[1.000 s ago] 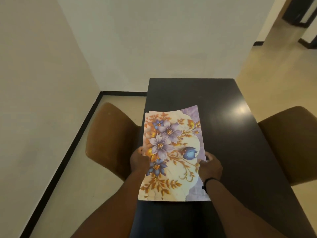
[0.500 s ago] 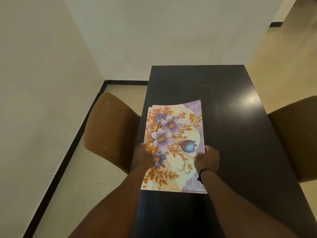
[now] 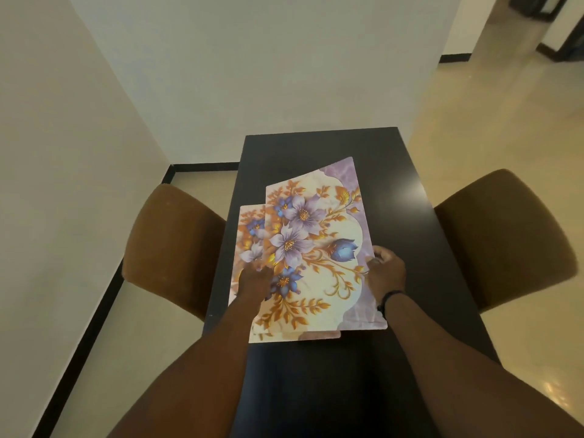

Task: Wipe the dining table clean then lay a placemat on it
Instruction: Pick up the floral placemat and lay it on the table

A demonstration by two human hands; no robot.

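Top placemat (image 3: 328,248) pinched by right hand (image 3: 386,273), left hand (image 3: 254,281).

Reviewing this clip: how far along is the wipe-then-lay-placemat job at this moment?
Wiping looks done: the dark glossy dining table shows no cloth or visible mess. In hand: two floral placemats; the right hand pinches the upper floral placemat by its right edge, while the left hand lies on the lower floral placemat. Left: separate one and lay it flat.

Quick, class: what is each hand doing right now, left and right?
Left hand: fingers lie on the lower placemat, under the upper one's edge; grip cannot be told.
Right hand: pinches the right edge of the upper placemat.
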